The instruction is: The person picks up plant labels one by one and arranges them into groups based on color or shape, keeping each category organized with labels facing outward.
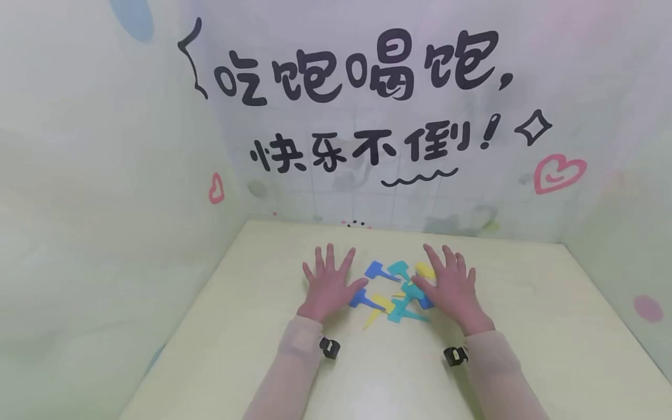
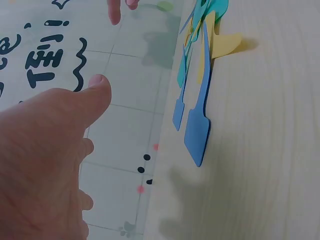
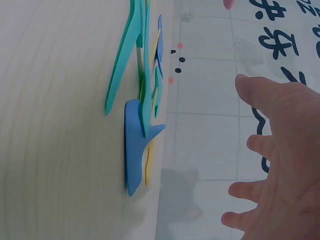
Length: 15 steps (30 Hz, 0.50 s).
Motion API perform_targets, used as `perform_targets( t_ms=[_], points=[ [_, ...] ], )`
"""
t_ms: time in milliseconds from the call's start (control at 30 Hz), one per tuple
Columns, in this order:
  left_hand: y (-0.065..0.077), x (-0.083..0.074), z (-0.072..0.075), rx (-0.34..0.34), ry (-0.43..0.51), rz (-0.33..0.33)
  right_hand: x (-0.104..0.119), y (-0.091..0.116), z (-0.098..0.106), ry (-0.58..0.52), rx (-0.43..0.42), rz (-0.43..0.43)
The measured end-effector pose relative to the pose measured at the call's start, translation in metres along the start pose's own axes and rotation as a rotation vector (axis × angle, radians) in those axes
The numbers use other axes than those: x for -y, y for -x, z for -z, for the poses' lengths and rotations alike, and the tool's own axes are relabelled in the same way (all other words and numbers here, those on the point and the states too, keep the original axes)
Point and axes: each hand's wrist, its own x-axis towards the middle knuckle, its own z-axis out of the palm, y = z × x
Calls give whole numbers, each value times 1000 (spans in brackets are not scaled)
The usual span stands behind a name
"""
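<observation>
Several T-shaped tags [image 1: 412, 290] overlap; only the head view shows sleeves [image 1: 292, 361].

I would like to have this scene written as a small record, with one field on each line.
Left hand: spread, holding nothing
Right hand: spread, holding nothing
Between hands: loose pile of flat, T-shaped pieces
Piece colours: blue, teal, yellow
Contact with pieces: none visible in wrist views
Wrists: small black device on each
Surface: pale table
Background: pale wall with black characters
</observation>
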Motion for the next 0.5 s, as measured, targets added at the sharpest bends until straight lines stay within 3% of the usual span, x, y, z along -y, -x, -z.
perform_targets(
  t_ms=[200,367,500],
  points=[
    [1,4,2,17,0,21,3,-9,0,-8,54,65],
    [0,10,5,-8,-38,14,6,-19,7,2,55,191],
    [4,12,12,-12,-59,8,6,-28,12,18,103,290]
  ],
)
